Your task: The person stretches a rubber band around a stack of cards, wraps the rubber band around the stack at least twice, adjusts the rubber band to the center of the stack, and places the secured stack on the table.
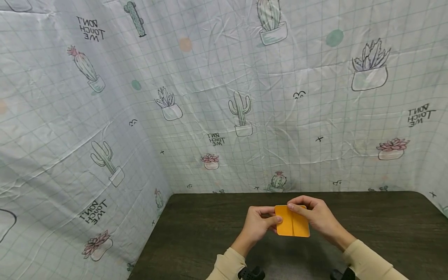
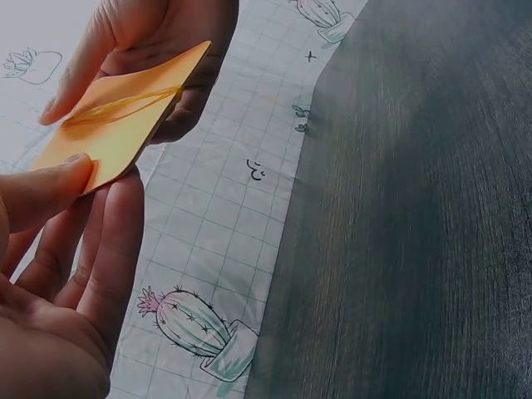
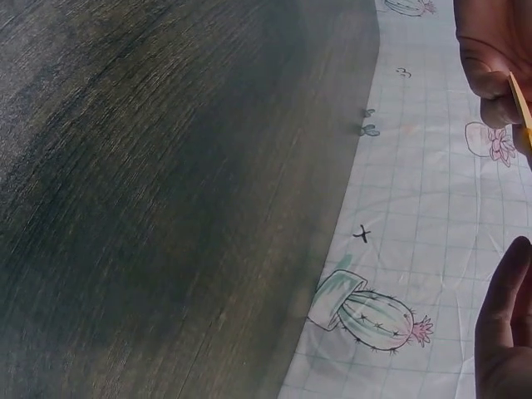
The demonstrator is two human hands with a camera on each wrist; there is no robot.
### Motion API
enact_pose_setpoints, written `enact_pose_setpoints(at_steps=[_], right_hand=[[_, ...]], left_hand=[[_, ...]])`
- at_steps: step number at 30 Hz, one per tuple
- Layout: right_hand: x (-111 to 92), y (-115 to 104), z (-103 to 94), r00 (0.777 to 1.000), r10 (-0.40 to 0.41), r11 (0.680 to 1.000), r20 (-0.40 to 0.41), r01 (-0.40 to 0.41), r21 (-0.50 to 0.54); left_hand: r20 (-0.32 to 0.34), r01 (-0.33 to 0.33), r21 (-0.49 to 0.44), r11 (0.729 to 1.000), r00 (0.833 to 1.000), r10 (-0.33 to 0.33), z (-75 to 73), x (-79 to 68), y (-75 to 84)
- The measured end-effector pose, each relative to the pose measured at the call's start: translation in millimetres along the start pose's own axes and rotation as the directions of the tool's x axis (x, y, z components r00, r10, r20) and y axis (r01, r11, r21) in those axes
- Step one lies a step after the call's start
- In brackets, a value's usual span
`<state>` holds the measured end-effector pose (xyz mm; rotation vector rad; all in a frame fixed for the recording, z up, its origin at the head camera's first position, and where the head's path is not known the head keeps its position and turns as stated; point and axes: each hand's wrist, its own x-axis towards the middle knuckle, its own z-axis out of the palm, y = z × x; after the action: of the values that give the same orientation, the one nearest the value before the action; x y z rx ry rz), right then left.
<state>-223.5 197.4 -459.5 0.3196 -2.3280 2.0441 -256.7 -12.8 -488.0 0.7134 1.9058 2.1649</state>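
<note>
An orange square card-like piece (image 1: 286,229) with rounded corners is held up over the table between both hands. Round its middle runs a thin yellow band (image 2: 125,106), its strands slightly spread in the left wrist view. My left hand (image 1: 257,226) pinches the left side, thumb on the front face and fingers behind. At the upper right edge, my right hand (image 1: 320,217) holds it with the thumb laid across the front near the band and the other fingers behind. The right wrist view catches only a sliver of the orange piece (image 3: 520,104), edge-on.
The dark wood-grain table (image 1: 196,237) lies beneath the hands. A white grid cloth (image 1: 196,128) printed with cacti hangs behind and at the left of it. Dark straps (image 1: 250,273) sit on both wrists over pale sleeves (image 1: 371,260).
</note>
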Motion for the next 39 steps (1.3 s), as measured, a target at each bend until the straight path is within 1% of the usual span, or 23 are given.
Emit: enact_pose_setpoints(at_steps=[5, 9, 16, 25, 33, 36, 39], right_hand=[[-1.5, 0.1, -2.4, 1.0, -0.005, 1.0, -0.018, 0.004, -0.029], [-1.8, 1.7, -4.3, 0.999, -0.007, 0.999, -0.035, 0.005, -0.035], [-1.7, 1.4, -3.7, 0.999, -0.028, 0.999, -0.022, 0.027, -0.034], [0.5, 2.4, -3.4, 1.0, -0.023, 0.999, -0.018, 0.022, -0.043], [2.7, 5.6, -4.4, 1.0, -0.023, 0.999, 0.009, 0.023, -0.046], [2.7, 5.9, -3.5, 1.0, -0.005, 0.999, 0.01, 0.006, -0.045], [1.8, 7.8, -2.2, 0.999, 0.038, 0.999, 0.032, -0.037, -0.034]], left_hand=[[-0.024, 0.012, -0.008, 1.0, 1.0, -0.012, -1.8, 0.0, 0.1], [-0.031, 0.021, -0.014, 1.0, 0.999, -0.022, -2.7, -1.3, 0.8], [-0.01, 0.01, -0.011, 1.0, 1.0, -0.01, -1.7, -1.6, 0.8], [0.011, 0.034, 0.016, 0.999, 0.999, -0.034, -2.6, 0.0, 3.4], [0.025, 0.016, 0.051, 0.999, 1.0, -0.017, -3.9, 0.3, 1.6], [0.019, 0.011, 0.045, 0.999, 1.0, -0.012, -4.4, 0.1, 0.7], [-0.018, 0.018, 0.031, 0.999, 1.0, -0.017, -5.1, 0.7, 0.2]])
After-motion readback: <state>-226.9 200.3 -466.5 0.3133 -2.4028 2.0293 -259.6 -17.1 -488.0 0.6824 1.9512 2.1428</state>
